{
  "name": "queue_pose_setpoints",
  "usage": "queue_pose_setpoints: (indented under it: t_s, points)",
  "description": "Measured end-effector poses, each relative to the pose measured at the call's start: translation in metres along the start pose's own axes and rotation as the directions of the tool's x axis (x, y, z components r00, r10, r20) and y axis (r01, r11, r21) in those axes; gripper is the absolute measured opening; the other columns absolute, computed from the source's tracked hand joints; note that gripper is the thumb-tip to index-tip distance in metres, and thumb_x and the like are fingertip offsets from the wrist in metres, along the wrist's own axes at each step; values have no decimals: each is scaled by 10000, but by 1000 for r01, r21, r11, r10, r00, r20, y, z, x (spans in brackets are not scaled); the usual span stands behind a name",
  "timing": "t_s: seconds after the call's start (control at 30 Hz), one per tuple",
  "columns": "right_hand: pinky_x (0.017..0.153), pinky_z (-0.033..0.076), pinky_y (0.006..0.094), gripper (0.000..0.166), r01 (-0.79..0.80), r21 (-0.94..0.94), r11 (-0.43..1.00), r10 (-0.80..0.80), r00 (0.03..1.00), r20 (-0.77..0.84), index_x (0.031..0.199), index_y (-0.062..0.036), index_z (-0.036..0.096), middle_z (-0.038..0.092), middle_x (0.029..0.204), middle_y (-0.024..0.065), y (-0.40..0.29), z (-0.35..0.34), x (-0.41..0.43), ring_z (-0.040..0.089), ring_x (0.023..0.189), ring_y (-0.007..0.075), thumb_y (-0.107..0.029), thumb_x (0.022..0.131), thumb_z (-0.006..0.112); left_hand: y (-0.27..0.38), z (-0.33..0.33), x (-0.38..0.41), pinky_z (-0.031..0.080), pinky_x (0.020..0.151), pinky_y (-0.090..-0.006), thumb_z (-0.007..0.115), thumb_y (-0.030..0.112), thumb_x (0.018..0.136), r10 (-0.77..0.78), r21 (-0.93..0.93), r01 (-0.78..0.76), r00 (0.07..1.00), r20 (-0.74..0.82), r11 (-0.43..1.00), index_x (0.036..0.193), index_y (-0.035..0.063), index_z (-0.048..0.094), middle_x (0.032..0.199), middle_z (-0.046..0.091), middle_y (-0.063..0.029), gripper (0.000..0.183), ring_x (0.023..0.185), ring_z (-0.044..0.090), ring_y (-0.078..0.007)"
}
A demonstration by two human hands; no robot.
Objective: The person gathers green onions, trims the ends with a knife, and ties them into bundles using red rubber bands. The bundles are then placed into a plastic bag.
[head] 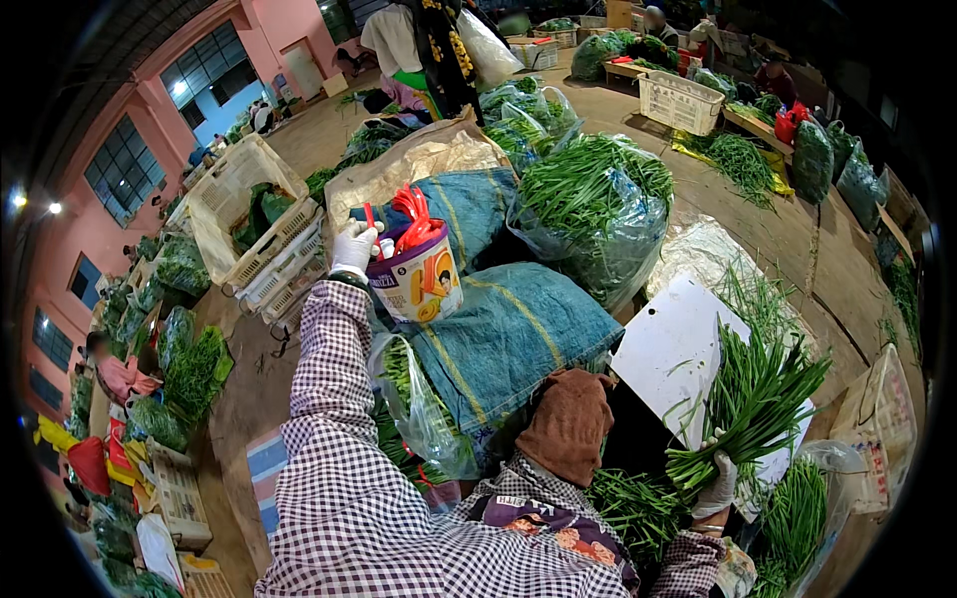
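Observation:
My left hand (354,247), in a white glove, is at the left rim of a printed plastic tub (419,288) with a purple rim. A red strip (368,214) stands up between its thumb and fingers. More red strips (413,224) and some white items, too small to make out, fill the tub. The tub rests on blue woven sacking (516,321). At the lower right my gloved right hand (716,482) grips a bunch of long green chive-like leaves (762,396) by its stalk end. Beneath and behind that bunch lies a white board (673,351) with leaf scraps on it.
A clear bag heaped with green leaves (598,187) stands beyond the sacking. Stacked plastic crates (250,217) are at the left. Loose stalks (635,508) lie by my right forearm, near another plastic crate (875,441). People sit farther off among bagged greens.

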State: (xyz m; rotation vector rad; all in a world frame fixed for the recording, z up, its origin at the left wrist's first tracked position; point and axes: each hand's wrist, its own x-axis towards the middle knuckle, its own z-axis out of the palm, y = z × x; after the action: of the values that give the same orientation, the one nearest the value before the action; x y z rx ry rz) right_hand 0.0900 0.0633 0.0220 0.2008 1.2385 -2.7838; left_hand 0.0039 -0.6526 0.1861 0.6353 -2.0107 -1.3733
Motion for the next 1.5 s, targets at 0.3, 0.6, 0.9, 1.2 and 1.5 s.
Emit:
queue_pose_setpoints:
  t_s: [0.3,0.6,0.9,1.2,1.5]
  points:
    - [825,520,366,367,-50,-59,997,46,997,-69,1089,-10,605,658,925,91,7,-15,14,631,855,225,-124,746,666,29,-26,1,297,473,-181,653,159,876,193,-281,-190,981,-15,941,840,80,681,694,592,34,92,527,418,-25]
    - [772,524,363,373,-52,-33,998,49,995,-82,1107,-15,609,634,912,63,5,-3,8,612,833,208,-124,756,678,159,14,-116,376,475,-184,671,89,886,462,-174,-476,879,-116,862,896,59,618,682,581,21,62,526,503,-39]
    - [777,534,372,366,-78,-41,996,74,992,-105,1087,5,599,655,897,97,4,-10,5,641,822,235,-106,750,685,169,90,-211,513,701,-257,594,13,896,569,-264,-515,794,211,816,932,-8,604,795,659,-85,43,734,638,-148]
    - [699,560,378,312,-288,-42,957,288,957,-24,1065,2,598,659,902,92,-17,16,19,649,771,212,-125,791,676,37,284,-265,547,746,-302,718,12,792,676,-296,-629,533,509,719,902,12,645,970,693,-150,133,867,687,-237]
    - [782,527,320,411,-266,-332,905,207,957,-204,1166,1,607,678,993,82,-50,38,125,647,879,191,-38,763,680,-61,441,-298,511,681,-373,716,154,762,127,187,-480,548,827,857,832,55,659,764,660,-173,134,742,664,-315]
